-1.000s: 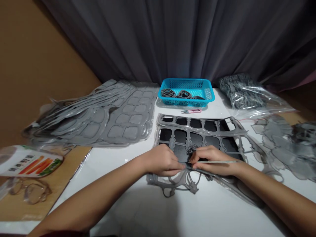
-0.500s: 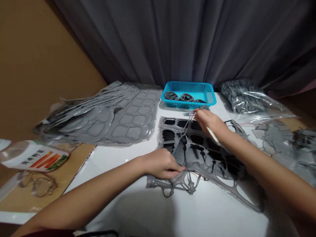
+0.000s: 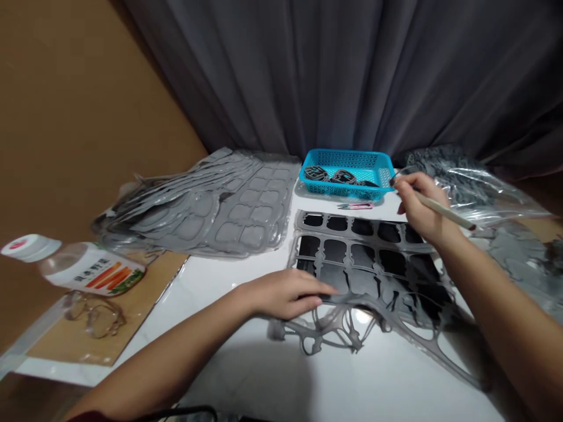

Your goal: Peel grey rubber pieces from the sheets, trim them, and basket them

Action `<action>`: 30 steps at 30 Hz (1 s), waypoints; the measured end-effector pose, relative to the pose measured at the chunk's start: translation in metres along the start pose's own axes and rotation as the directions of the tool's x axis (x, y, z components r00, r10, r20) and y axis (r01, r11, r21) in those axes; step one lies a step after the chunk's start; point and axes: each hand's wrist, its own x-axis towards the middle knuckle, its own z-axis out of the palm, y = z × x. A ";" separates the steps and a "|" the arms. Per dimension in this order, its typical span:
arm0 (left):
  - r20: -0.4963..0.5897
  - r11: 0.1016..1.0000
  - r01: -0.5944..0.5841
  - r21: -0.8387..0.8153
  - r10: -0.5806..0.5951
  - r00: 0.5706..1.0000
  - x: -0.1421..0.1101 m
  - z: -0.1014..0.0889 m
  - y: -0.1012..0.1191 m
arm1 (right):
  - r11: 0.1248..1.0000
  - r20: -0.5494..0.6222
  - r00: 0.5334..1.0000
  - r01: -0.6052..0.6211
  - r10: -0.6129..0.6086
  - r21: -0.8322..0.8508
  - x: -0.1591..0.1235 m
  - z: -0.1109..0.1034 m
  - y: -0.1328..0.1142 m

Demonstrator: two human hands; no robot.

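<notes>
White desk [image 3: 215,266] w/ dark curtain [image 3: 334,76] behind. L hand [image 3: 285,295] lies flat on stretched grey cut-out sheet [image 3: 347,281], fingers loose, not gripping; sheet sits over black backing [image 3: 336,252]. R hand [image 3: 422,205] closed on thin pale-handled tool [image 3: 444,211], tip just by blue basket [image 3: 347,153] holding grey cut-outs [image 3: 329,174]; pink snips [image 3: 355,206] just below basket.
</notes>
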 end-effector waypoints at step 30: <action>-0.003 0.926 0.308 0.216 -0.315 0.949 -0.021 0.000 -0.036 | 0.916 0.790 0.541 -0.082 -0.290 0.392 -0.100 0.065 -0.054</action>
